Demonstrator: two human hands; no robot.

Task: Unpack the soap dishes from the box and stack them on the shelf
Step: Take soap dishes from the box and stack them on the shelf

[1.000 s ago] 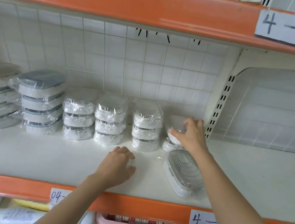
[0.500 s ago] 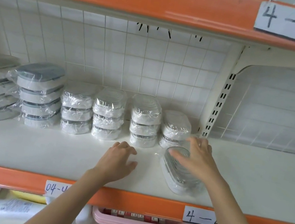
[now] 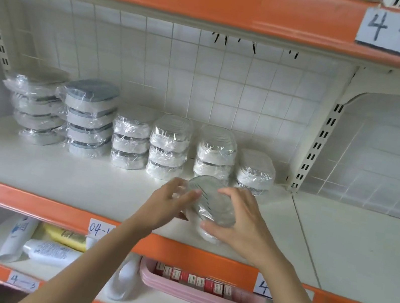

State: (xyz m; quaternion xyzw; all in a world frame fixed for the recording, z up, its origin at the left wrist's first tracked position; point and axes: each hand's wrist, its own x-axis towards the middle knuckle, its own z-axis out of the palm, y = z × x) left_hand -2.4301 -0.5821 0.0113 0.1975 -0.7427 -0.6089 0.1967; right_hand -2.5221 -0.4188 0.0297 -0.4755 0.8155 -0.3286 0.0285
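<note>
Soap dish [image 3: 213, 202], plastic-wrapped, is sitting tilted between both hands over the shelf [image 3: 56, 180]. Left hand [image 3: 167, 205] and right hand [image 3: 242, 224] are curling their fingers around it; whether it is touching the shelf is unclear.

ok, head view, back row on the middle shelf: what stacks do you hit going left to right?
Grey-lidded stack at the far left → taller grey-lidded stack → white stack of three → white stack of three → white stack → shorter white stack → slotted upright post.
</note>
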